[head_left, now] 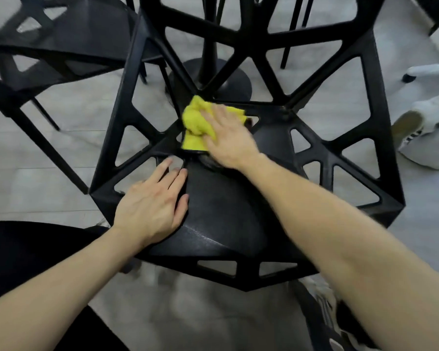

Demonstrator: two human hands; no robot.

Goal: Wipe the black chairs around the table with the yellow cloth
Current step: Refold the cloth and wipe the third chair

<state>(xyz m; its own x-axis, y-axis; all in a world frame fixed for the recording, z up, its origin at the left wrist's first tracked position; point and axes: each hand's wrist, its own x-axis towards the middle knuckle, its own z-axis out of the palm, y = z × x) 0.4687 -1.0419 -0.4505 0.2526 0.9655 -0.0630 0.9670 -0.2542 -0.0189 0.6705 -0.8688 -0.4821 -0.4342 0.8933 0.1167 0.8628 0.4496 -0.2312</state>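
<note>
Fingers of the right hand (pixel 228 138) lie straight, pressing the crumpled yellow cloth (pixel 195 122) beneath and beyond them onto the black chair (pixel 226 214) seat. Left hand (pixel 151 201) rests flat nearer, fingers slightly spread. Cloth's right part hidden. Chair frame: matte, triangular cut-outs.

1. One head view only, looking steeply down and forward from above, close over a chair (pixel 228 219).
2. Both forearms enter from the bottom edge; floor (pixel 61 138) shows through the frame.
</note>
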